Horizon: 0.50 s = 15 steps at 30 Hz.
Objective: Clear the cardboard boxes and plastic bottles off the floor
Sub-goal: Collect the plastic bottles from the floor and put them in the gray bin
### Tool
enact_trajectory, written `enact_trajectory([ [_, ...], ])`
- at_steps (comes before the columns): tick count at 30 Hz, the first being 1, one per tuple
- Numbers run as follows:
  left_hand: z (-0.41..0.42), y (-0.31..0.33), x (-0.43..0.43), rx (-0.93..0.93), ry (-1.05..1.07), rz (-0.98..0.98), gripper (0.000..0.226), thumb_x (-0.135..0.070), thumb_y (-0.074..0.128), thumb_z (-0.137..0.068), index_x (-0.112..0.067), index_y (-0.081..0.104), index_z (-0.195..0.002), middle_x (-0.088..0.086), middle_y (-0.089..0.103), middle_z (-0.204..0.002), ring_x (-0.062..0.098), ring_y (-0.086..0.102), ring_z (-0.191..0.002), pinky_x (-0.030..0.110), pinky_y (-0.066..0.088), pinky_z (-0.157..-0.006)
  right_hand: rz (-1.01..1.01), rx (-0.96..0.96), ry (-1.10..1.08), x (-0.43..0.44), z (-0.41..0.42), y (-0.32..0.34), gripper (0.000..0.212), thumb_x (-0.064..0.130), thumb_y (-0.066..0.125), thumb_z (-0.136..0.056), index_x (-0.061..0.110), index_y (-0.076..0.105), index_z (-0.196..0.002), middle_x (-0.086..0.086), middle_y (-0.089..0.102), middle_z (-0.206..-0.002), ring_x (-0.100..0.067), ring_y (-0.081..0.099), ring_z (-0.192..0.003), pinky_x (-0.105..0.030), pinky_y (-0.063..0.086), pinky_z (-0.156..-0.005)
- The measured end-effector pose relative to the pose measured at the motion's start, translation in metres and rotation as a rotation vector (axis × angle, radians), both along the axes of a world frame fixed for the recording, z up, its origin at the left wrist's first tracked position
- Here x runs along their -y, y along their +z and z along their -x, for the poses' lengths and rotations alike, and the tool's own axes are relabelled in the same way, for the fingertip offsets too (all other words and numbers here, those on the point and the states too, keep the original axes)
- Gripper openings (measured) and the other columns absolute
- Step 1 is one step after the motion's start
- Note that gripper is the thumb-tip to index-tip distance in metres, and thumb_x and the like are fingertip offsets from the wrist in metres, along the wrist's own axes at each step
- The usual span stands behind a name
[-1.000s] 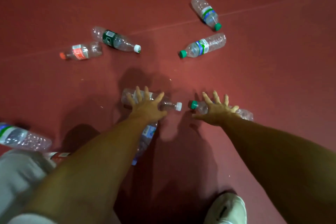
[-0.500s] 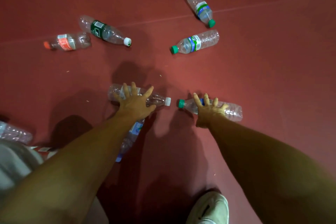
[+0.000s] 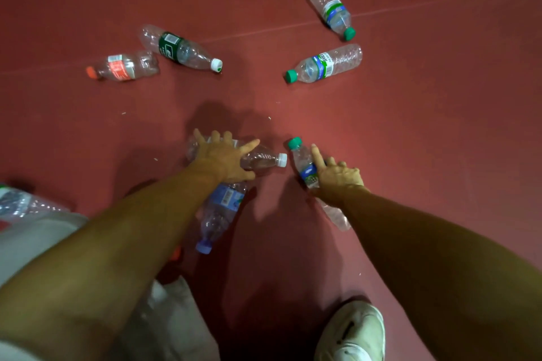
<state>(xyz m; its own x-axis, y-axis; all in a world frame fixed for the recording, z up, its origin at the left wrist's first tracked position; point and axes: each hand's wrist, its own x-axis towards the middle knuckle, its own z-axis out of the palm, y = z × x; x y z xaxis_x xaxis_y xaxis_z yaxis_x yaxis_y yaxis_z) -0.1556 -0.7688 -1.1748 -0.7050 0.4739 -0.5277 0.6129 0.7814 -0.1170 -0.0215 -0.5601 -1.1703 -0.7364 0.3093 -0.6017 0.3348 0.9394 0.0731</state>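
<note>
The left hand (image 3: 223,160) grips a white-cap bottle (image 3: 264,159) lying on the red floor (image 3: 440,132), fingers spread over it. Just beside it, the right hand (image 3: 337,176) curls round a green-cap bottle (image 3: 302,161), index finger straight along it.

- The left hand (image 3: 223,158) grips a clear white-capped bottle (image 3: 264,159) lying on the red floor (image 3: 440,126).
- The right hand (image 3: 337,176) holds a green-capped bottle (image 3: 302,158), index finger straight along it.
- A blue-capped bottle (image 3: 220,214) lies under the left wrist.
- A red-capped bottle (image 3: 126,67) and a green-labelled bottle (image 3: 181,48) lie farther off.
</note>
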Motion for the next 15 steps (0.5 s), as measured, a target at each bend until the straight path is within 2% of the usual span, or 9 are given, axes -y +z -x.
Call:
enact_trajectory([
  [3, 0.005, 0.001, 0.006, 0.043, -0.012, -0.003, 0.084, -0.076, 0.044, -0.086, -0.056, -0.005, -0.152, 0.018, 0.028, -0.152, 0.039, 0.027, -0.139, 0.069, 0.013, -0.112, 0.07, -0.005, -0.019, 0.02, 0.001, -0.005, 0.113, 0.053, 0.064, -0.089, 0.025, -0.022, -0.156, -0.009, 0.032, -0.153, -0.033, 0.043, -0.134, -0.05, 0.041, -0.102],
  [6, -0.002, -0.006, 0.008, 0.078, 0.039, -0.085, 0.076, -0.066, 0.044, -0.094, -0.055, -0.004, -0.152, 0.018, 0.029, -0.149, 0.038, 0.031, -0.136, 0.063, 0.023, -0.113, 0.106, 0.028, -0.052, 0.029, 0.001, -0.005, 0.117, 0.05, 0.069, -0.088, 0.027, -0.024, -0.155, -0.012, 0.008, -0.164, -0.036, 0.038, -0.138, -0.051, 0.042, -0.101],
  [9, -0.004, -0.008, 0.003, 0.111, 0.04, -0.116, 0.072, -0.06, 0.044, -0.097, -0.055, -0.003, -0.153, 0.015, 0.024, -0.154, 0.038, 0.033, -0.137, 0.061, 0.031, -0.109, 0.088, 0.071, -0.002, 0.033, 0.0, -0.001, 0.122, 0.047, 0.074, -0.085, 0.029, -0.025, -0.154, -0.017, -0.014, -0.165, -0.038, 0.034, -0.141, -0.051, 0.044, -0.1],
  [11, -0.002, -0.007, 0.001, 0.163, 0.044, -0.116, 0.073, -0.059, 0.043, -0.098, -0.055, -0.005, -0.152, 0.014, 0.022, -0.158, 0.04, 0.039, -0.136, 0.06, 0.035, -0.107, 0.069, 0.077, 0.061, 0.035, -0.003, -0.004, 0.115, 0.035, 0.071, -0.09, 0.032, -0.025, -0.154, -0.015, -0.026, -0.162, -0.04, 0.016, -0.15, -0.053, 0.044, -0.102],
  [13, -0.002, -0.005, -0.001, 0.184, 0.018, -0.097, 0.076, -0.062, 0.043, -0.097, -0.054, -0.008, -0.152, 0.014, 0.028, -0.157, 0.039, 0.045, -0.134, 0.056, 0.039, -0.107, 0.034, 0.05, 0.127, 0.037, -0.005, -0.008, 0.103, 0.025, 0.06, -0.097, 0.035, -0.025, -0.153, -0.01, -0.035, -0.159, -0.04, -0.004, -0.152, -0.054, 0.046, -0.103],
  [15, -0.003, -0.002, -0.004, 0.189, -0.008, -0.076, 0.081, -0.066, 0.046, -0.094, -0.053, -0.009, -0.153, 0.016, 0.034, -0.156, 0.039, 0.045, -0.135, 0.057, 0.037, -0.108, 0.026, 0.043, 0.144, 0.036, -0.005, -0.01, 0.097, 0.026, 0.057, -0.099, 0.036, -0.023, -0.154, -0.007, -0.036, -0.159, -0.04, -0.009, -0.152, -0.053, 0.046, -0.103],
])
